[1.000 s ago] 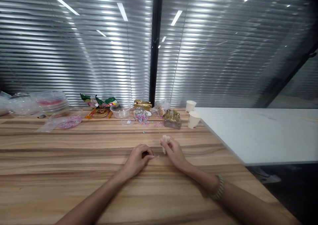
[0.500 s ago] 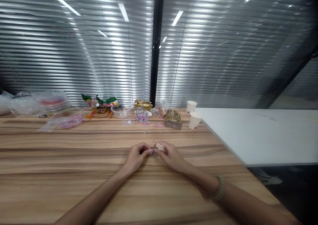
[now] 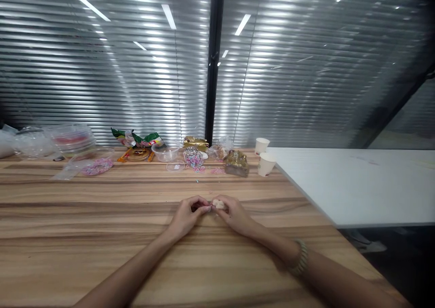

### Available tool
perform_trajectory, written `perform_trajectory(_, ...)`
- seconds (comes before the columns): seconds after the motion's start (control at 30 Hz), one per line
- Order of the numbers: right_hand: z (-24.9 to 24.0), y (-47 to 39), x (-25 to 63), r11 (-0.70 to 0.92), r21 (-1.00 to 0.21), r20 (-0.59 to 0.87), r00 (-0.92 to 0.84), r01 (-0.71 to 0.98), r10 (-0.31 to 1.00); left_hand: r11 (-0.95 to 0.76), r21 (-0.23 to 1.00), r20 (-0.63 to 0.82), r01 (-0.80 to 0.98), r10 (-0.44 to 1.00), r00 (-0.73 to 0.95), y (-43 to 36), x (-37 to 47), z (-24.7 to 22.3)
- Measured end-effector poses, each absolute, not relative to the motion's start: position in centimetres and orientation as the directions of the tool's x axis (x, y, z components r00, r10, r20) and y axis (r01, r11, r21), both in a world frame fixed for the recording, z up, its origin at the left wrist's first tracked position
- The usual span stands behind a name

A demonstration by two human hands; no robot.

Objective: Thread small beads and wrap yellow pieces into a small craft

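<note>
Low over the wooden table [image 3: 142, 262], my two hands meet fingertip to fingertip. My right hand [image 3: 234, 215] is closed around a small cream-coloured, lumpy piece [image 3: 218, 204], whose kind I cannot make out. The thumb and forefinger of my left hand [image 3: 188, 213] pinch together right beside it, and whatever lies between those fingertips is too small to name. A braided bracelet [image 3: 299, 257] circles my right wrist.
Along the back stand paper cups [image 3: 267, 164], a gold-wrapped box [image 3: 237, 164], a clear bowl [image 3: 166, 151], a pile of pink and blue small pieces [image 3: 194, 158], green snack bags [image 3: 147, 139] and stacked plastic containers [image 3: 71, 139]. A white table [image 3: 367, 181] adjoins at right.
My left fingertips have shifted slightly right, closer to my right hand. A thin dark bit seen between the hands earlier no longer shows clearly.
</note>
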State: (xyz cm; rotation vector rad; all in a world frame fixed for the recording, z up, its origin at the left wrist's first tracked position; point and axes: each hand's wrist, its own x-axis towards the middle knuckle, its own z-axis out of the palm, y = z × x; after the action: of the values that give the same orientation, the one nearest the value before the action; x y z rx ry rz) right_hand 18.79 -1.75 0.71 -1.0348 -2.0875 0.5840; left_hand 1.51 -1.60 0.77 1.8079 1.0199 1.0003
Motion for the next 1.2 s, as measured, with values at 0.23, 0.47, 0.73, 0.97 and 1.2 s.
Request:
perform_trajectory(0.23, 0.4, -1.7, 19.0, 0.58, -0.662, 0.43, -0.394, 0.475, 0.813, -0.357, 0.891, 0.229, 0.28, 0.887, 0.401, -1.9, 1.6, 1.1)
perform_trajectory(0.47, 0.6, -1.7, 18.9, 0.595, -0.695, 0.448, -0.404, 0.404, 0.798, -0.409, 0.886, 0.305, 0.217, 0.868, 0.391, -2.4, 1.9, 1.7)
perform_trajectory(0.73, 0.7, -1.9, 18.7, 0.557, -0.771, 0.422, -0.408, 0.307, 0.809, -0.189, 0.979, 0.133, 0.078, 0.878, 0.459, -2.6, 2.0, 2.2)
perform_trajectory(0.97, 0.6, -2.0, 18.7, 0.466, -0.852, 0.349, -0.406, 0.237, 0.845, -0.04, 0.999, 0.043, -0.016, 0.943, 0.329, -2.4, 2.0, 1.9)
perform_trajectory(1.2, 0.4, -2.1, 18.5, 0.342, -0.919, 0.244, -0.402, 0.195, 0.883, -0.012, 1.0, 0.013, -0.01, 0.995, 0.103, -1.9, 1.7, 2.1)
